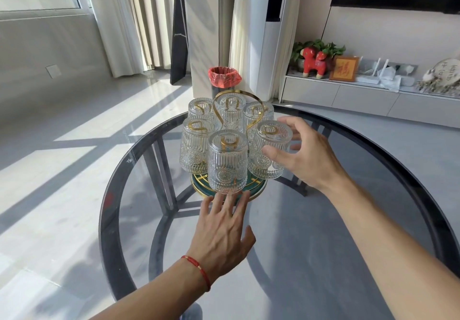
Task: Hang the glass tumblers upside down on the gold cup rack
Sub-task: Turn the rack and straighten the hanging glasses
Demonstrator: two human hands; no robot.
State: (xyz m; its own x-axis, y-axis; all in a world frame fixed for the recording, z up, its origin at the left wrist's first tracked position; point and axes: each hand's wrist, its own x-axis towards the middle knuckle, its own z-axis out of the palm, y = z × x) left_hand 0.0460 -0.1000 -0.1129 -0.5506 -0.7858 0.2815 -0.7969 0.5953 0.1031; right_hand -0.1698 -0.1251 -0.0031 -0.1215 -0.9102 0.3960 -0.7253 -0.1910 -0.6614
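Note:
The gold cup rack (256, 110) with a green and gold round base (257, 190) stands on a round dark glass table (373, 170). Several ribbed glass tumblers hang upside down on its pegs, among them a front tumbler (227, 163) and a right tumbler (270, 155). My right hand (306, 155) is spread beside the right tumbler, thumb against its side, fingers behind it. My left hand (224, 230), with a red cord on the wrist, reaches flat toward the base, fingertips just under the front tumbler.
A bin with a red liner (224, 77) stands on the floor behind the table. At right, a low white cabinet (348, 93) carries a red toy figure, a framed picture and a plant. Curtains and a window are at back left.

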